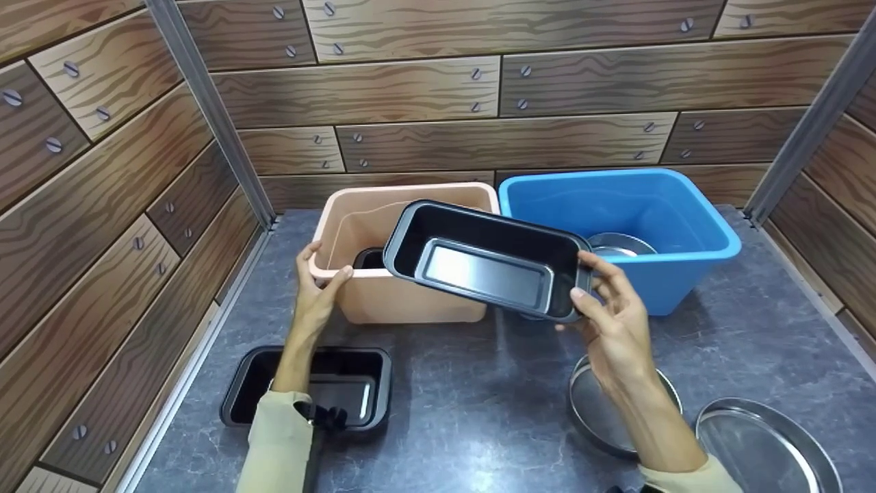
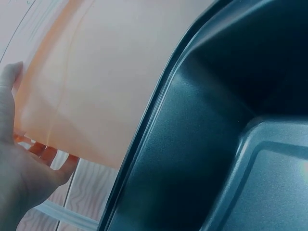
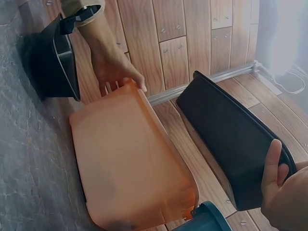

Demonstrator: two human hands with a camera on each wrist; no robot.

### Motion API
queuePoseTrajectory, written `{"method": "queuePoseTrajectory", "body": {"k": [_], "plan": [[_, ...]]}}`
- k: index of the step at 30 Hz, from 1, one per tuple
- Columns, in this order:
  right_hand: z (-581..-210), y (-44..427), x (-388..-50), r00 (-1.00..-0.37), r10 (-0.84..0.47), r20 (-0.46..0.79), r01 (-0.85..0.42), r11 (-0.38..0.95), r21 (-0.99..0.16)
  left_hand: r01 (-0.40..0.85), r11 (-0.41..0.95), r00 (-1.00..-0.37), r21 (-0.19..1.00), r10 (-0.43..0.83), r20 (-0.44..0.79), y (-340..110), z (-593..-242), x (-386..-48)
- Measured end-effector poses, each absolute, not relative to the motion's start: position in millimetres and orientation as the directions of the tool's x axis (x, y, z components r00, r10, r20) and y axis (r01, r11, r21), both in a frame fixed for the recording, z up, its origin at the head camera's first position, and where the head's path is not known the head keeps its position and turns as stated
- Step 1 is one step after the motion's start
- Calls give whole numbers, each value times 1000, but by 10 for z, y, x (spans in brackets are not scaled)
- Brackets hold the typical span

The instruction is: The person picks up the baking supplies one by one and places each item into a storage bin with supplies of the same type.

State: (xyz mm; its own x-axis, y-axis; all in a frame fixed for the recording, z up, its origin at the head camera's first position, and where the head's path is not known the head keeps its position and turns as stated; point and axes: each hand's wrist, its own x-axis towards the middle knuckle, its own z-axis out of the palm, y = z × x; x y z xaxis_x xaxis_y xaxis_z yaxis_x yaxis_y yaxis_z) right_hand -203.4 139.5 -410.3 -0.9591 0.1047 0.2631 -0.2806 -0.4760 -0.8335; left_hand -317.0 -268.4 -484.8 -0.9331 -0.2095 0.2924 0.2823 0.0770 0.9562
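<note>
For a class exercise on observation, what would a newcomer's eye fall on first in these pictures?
Most likely the dark loaf pan, held tilted in the right grip across the middle of the head view. Next, perhaps, the bright blue bin at the back right and the peach bin on its left, whose rim the left grip holds. The plank-patterned wall fills the background.

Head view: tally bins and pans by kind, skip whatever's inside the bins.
Loaf pans: 2 (held loaf pan in the right hand; other loaf pan on the table)
Round pans: 2 (left round pan, right round pan)
Bins: 2 (peach bin, blue bin)
Total: 6
</note>
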Motion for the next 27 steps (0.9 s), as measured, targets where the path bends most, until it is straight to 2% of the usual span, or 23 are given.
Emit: {"method": "queuePoseTrajectory", "body": {"k": [13,27], "plan": [[-4004,1345,-2214,-954,116,277,-299,-456,-838,270,70,-936,960,-213,279,-2681,-4851,-3169],[-3946,1225,-2452,-964,129,232,-265,-429,-863,279,52,-934,959,-216,283,-2677,-4847,-3185]]}}
